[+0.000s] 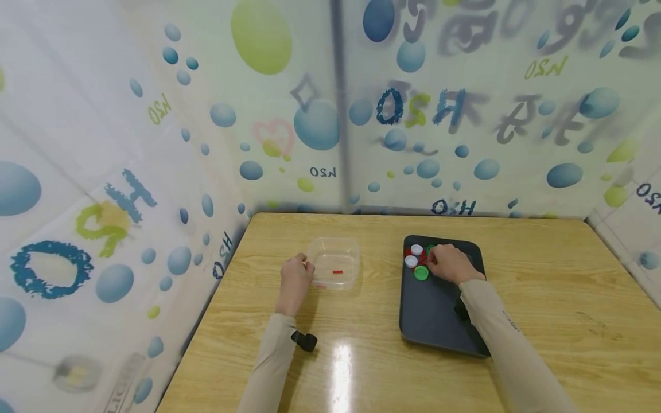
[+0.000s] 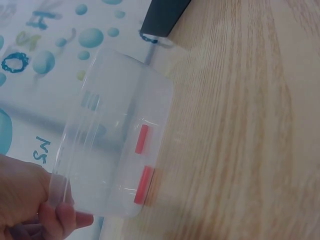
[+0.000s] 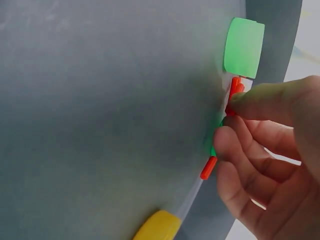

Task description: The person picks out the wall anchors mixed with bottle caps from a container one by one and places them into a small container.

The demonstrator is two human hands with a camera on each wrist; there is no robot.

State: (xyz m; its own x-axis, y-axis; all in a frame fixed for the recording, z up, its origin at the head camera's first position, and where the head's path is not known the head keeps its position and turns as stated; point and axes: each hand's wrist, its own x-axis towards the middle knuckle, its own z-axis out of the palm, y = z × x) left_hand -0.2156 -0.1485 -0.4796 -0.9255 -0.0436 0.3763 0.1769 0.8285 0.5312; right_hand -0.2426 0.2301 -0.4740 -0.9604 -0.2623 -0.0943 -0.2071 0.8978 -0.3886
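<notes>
Sleeves come nearest the camera: your left sleeve (image 1: 268, 364) reaches up the table (image 1: 372, 321), and your right sleeve (image 1: 508, 344) crosses the dark tray (image 1: 434, 318) at its right edge. Your left hand (image 1: 295, 281) pinches the clear container (image 2: 107, 145) at its rim, and two red sticks (image 2: 142, 139) lie low inside it.

Your right hand (image 1: 451, 264) works at the far end of the tray. Its thumb and forefinger seem to be together on a red stick (image 3: 233, 92) (the far fingertip is hidden, so how firm that pinch is you can't judge from here). White caps (image 1: 411, 261) and a green cap (image 1: 421, 273) sit just beside those fingers, and a yellow cap (image 3: 157, 226) shows apart from them in the right wrist view.

To do this pick well, take the stick by its middle with the pads, not the nails, since something so thin probably rolls or twists under uneven pressure. Check that only one piece is in the pinch, as others lie close by. Tuck your other fingers in so they don't nudge the caps, and lift straight up. Steady the container lightly; its thin wall would likely flex under a hard squeeze.
</notes>
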